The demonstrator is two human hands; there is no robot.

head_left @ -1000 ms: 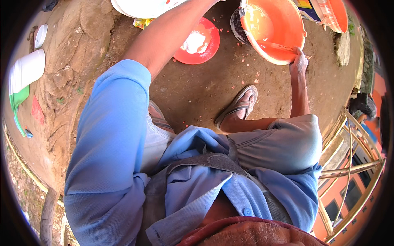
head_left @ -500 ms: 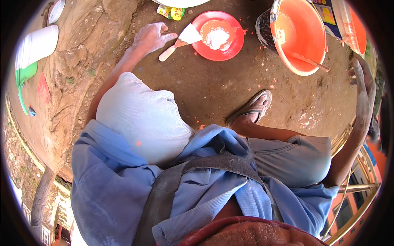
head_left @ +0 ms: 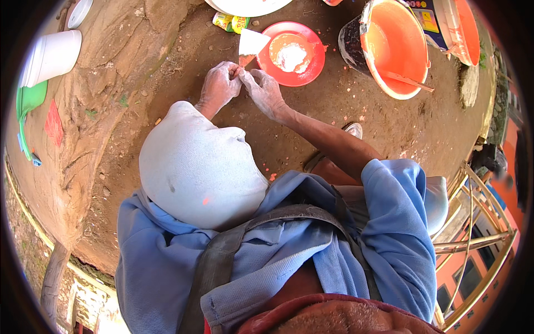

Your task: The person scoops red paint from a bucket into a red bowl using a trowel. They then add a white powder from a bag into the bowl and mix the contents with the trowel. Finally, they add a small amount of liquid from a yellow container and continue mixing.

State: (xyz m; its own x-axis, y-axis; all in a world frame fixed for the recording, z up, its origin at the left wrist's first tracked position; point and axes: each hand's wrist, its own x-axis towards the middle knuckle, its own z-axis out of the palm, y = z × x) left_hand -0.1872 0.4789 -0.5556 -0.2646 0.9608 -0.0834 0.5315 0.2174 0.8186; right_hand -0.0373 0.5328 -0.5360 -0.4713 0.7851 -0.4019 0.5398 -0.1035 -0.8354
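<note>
In front of my raised knee my two hands meet, dusted with white powder. My left hand [head_left: 218, 88] is closed, its fingertips at the handle end of a putty knife. My right hand [head_left: 263, 93] comes in from the right, thumb and fingers pinched at that same spot. The putty knife [head_left: 253, 42] has a broad, whitish blade and an orange-smeared neck; its handle is hidden by my fingers. Its blade points away from me, over the left rim of a red plate [head_left: 316, 61]. A mound of white powder [head_left: 291, 57] lies in the plate, with orange paste around it.
Right of the plate, a black bucket [head_left: 351, 47] coated orange inside leans toward me, a stick [head_left: 409, 80] across its mouth. Another orange-smeared bucket [head_left: 466, 33] stands farther right. Small yellow-green packets [head_left: 231, 22] lie beyond my hands. A white tub [head_left: 53, 58] sits far left.
My right hand has swung in from the far right to meet my left. My left hand has closed at the putty knife's handle, and the blade has turned to point more directly away.
</note>
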